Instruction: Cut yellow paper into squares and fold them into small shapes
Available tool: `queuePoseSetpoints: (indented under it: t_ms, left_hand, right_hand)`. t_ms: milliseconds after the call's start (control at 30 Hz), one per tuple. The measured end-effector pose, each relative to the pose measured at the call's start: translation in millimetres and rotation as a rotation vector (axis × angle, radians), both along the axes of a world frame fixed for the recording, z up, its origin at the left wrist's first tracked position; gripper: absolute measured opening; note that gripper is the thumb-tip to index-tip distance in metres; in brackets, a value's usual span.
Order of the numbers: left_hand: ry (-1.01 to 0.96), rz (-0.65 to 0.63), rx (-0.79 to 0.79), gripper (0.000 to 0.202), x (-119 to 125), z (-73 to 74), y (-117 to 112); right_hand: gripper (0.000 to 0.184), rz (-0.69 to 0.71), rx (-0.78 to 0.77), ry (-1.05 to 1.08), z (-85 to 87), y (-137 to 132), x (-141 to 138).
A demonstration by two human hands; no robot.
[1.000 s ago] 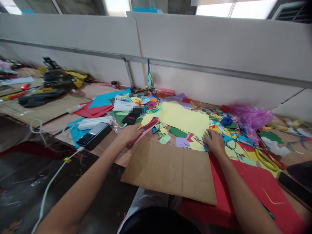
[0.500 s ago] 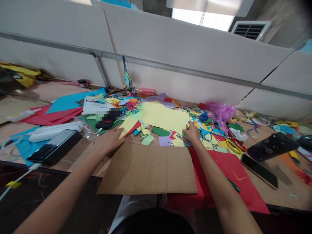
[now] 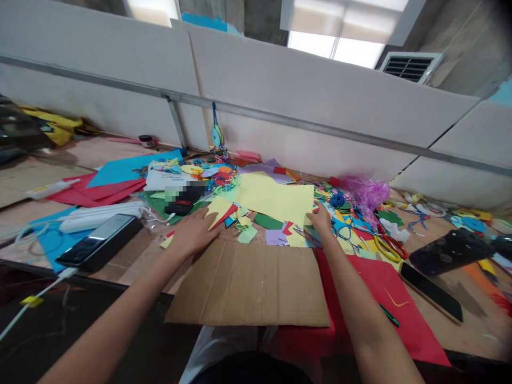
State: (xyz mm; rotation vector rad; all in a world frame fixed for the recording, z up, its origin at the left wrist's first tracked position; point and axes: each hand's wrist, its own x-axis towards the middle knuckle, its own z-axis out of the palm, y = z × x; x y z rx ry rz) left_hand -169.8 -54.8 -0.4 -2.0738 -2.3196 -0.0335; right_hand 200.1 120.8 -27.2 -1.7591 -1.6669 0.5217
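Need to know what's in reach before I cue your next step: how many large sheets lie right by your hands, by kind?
Corrugated cardboard sheet: 1
Pale yellow paper sheet: 1
Red paper sheet: 1
Total: 3

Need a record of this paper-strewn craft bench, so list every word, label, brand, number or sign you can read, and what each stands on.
No text can be read.
The white printed sheet carries print too small to read.
The small black device shows a red patch, too blurred to read.
The white plastic tube shows no legible label.
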Motion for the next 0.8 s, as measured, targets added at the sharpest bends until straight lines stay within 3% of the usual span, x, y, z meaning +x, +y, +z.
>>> queuePoseSetpoints:
  t_ms: [100, 200, 367, 500, 600, 700, 800]
  left_hand:
    - [-0.025, -0.109, 0.081, 0.051, 13.9, 4.7, 2.3]
    - [-0.088, -0.196, 0.157, 0.052, 28.8, 5.1, 6.6]
    - [-0.241, -0.379, 0.243, 0.062, 68.3, 3.4, 10.5]
    - [-0.411, -0.47, 0.299, 0.078, 113.0, 4.1, 2.2]
    - [-0.561, -0.532, 0.372, 0.08, 138.3, 3.3, -9.8]
    - [-0.712, -0.605, 0.368, 0.065, 147.9, 0.2, -25.0]
    - [-0.905, -0.632, 0.297, 0.055, 146.3, -2.7, -42.6]
  right_hand:
    - [0.065, 0.023, 0.071, 0.182, 7.0, 0.1, 1.4]
    - [0.062, 0.099, 0.128, 0.563, 23.0, -5.3, 3.0]
    - [0.038, 0.153, 0.129, 0.882, 55.2, -37.9, 2.4]
    - [0.028, 0.208, 0.115, 0.965, 71.0, -95.0, -7.8]
    - [0.025, 0.274, 0.052, 0.959, 74.9, -151.3, -16.3]
    - [0.022, 0.339, 0.03, 0.932, 74.1, -205.4, -17.2]
    - [0.027, 0.41, -0.001, 0.849, 68.9, -241.9, -6.5]
